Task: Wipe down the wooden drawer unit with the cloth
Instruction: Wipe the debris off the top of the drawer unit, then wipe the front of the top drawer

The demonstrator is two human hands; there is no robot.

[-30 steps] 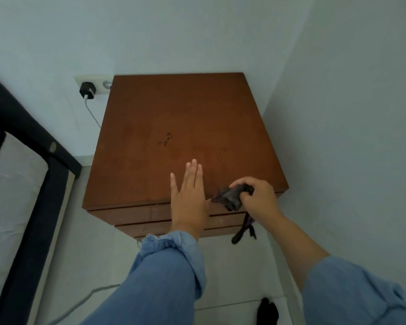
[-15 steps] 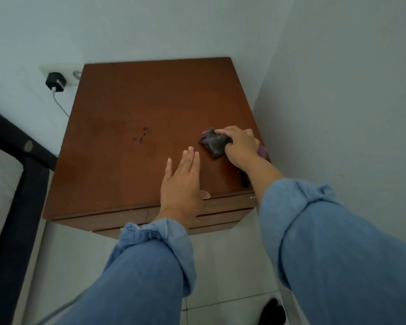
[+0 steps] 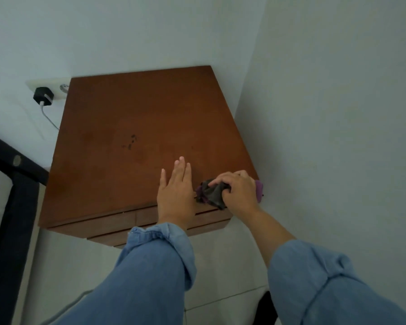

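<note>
Drawer unit: reddish-brown wooden drawer unit [image 3: 138,141], tucked into a room corner, flat top filling mid-frame, drawer fronts just visible along the near edge at 6 o'clock.
Cloth: crumpled dark grey cloth with purple patches [image 3: 212,193], pressed onto the top at the near right corner, about 4 o'clock from the top's centre, one fold hanging past the front edge.
Right hand: right hand [image 3: 239,192] bunched over the cloth, fingers [image 3: 223,178] curled tight around it, purple fabric peeking out past the knuckles at 3 o'clock; gripped in a wad, probably to bear down hard while rubbing.
Left hand: left hand [image 3: 176,191] flat, palm down on the top just at 9 o'clock of the cloth, fingers straight and together, gripping nothing; likely planted to brace the body and steady the unit.
Marks: small dark marks [image 3: 130,142] near the top's centre, at 11 o'clock from the left hand, well apart from the cloth; not yet reached.
Surroundings: black plug with white cable [image 3: 43,97] in a wall socket at 9 o'clock of the unit's far edge; black bed frame [image 3: 12,184] along the left.
Progress: judged early, only the near right corner under the cloth.
Next: probably a sweep toward 10 o'clock across the marks, left hand lifted clear.
</note>
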